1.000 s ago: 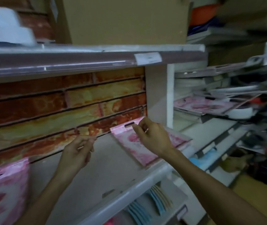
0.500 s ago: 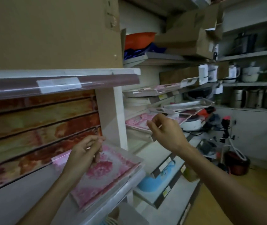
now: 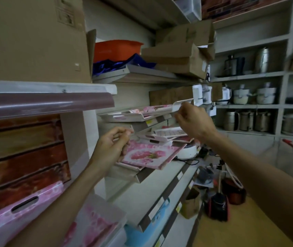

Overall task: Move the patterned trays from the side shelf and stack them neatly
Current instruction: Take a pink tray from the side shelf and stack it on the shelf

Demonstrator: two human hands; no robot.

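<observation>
Pink floral-patterned rectangular plastic trays are lying on the side shelf ahead of both hands: one flat tray with a rose print (image 3: 149, 154) is sitting just beyond the left hand (image 3: 110, 147), overhanging its sloped grey shelf lip (image 3: 138, 175), and a white-rimmed tray with pink print (image 3: 138, 113) is resting on the shelf above, level with the right hand (image 3: 193, 122).

The left hand is reaching with its fingers loosely curled, fingertips at the near edge of the rose-print tray; whether it is already pinching that edge cannot be told. The right hand is raised with thumb and fingers drawn together at the upturned white corner (image 3: 181, 104) of the upper tray, apparently touching or about to pinch it; blur is hiding the contact.

The trays are looking thin, stiff and light, with smooth glossy faces that would probably be slipping under a flat palm. The raised rim or a handle slot, like the dark slot in the pink tray (image 3: 24, 204) below the left forearm, is likely offering the surest hold.
</observation>
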